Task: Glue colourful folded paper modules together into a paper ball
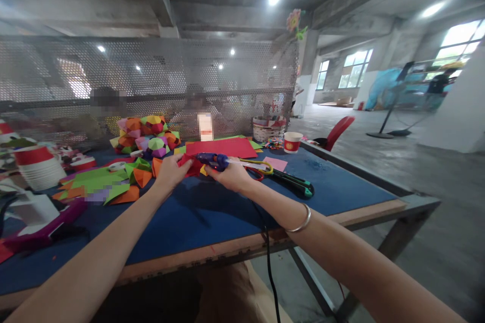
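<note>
The left hand is pinched shut on a small red piece of folded paper, fingers curled over its left edge. The right hand is closed round a glue gun, gripping its rear part. The gun lies roughly level, its long axis running left to right across the view, and its front end appears to face left, toward the red piece. That piece sits just left of the gun's tip, close enough that I cannot tell whether the two touch. Both hands are held low over the far middle of the bench, near each other, the left being the one on the paper. A black cord drops from under the right hand over the near edge, and a bracelet sits on that wrist.

The bench has a dark blue top with a wooden rim. Just right of the right hand lie scissors with yellow loops, and beyond them a green-handled tool. Behind the hands is a red sheet; to the left are paper balls, loose green and orange folds and a cup stack. A mesh screen backs the bench; the hall to the right is bare concrete with windows
</note>
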### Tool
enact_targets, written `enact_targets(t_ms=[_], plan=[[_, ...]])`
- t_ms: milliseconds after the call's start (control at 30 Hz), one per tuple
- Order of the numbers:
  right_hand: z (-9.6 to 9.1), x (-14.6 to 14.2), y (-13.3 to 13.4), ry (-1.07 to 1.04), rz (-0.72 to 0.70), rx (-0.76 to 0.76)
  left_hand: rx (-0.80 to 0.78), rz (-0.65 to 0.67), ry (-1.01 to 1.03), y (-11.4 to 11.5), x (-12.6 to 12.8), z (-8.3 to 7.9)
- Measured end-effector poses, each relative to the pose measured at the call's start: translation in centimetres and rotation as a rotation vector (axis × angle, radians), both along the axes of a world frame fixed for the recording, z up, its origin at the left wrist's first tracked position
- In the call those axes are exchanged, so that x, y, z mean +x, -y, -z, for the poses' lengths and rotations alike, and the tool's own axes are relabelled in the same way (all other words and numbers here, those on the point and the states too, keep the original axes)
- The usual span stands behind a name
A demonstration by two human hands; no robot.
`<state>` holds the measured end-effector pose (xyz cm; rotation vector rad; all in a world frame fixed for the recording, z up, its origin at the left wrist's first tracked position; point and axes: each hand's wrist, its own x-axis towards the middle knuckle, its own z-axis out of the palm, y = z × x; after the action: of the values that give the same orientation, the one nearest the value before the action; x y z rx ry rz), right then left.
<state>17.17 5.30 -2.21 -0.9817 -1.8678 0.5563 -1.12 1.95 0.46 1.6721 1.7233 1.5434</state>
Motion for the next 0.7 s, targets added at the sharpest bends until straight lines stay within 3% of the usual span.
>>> enact_targets(t_ms=[300,700], plan=[[-0.29,-0.14,0.02,0.179,0.095,0.09,-0.013,0.001,0.013,-0.04,0.04,0.05],[0.11,0.01,-0.49,0.081,0.035,0.04,0.001,-0.041,-0.046,-0.26,-0.85,0.22]])
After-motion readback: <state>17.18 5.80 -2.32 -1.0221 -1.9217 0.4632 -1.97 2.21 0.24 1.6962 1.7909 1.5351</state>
